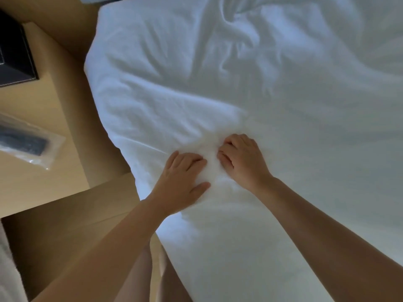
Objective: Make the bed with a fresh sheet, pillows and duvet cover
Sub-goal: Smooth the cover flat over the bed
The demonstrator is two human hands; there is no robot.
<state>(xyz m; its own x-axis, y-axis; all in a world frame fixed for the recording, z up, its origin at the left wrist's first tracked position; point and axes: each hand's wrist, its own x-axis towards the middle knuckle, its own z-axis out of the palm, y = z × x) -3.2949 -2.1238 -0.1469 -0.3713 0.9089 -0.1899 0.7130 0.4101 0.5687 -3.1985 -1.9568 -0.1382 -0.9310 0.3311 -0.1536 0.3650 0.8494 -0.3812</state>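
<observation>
Duvet (250,88) (or at least the puffy white top layer, hard to say for sure) is spread over the bed and rumpled, with a big twist of creases up toward the far end. Both hands are on it right at the side border closest to the person. The left hand (183,177) has its fingers hooked over a bunched ridge with the thumb pressing in from below, so it's pinching a fold. The right hand (242,160) is just beside it, fingers curled down into the same bunch.

Thing that matters imo: nearly all the fabric lies ahead and off to the right of that grip. The border runs diagonally from upper left to bottom middle, and the left hand is the nearer one to it. So any pull or smoothing probably has to go away from the body and rightward.

Room on the left is tight-ish. The nightstand (54,118) sits near the bed with a black box (15,51) and a plastic bag (30,147) on it, well apart from the hands.
</observation>
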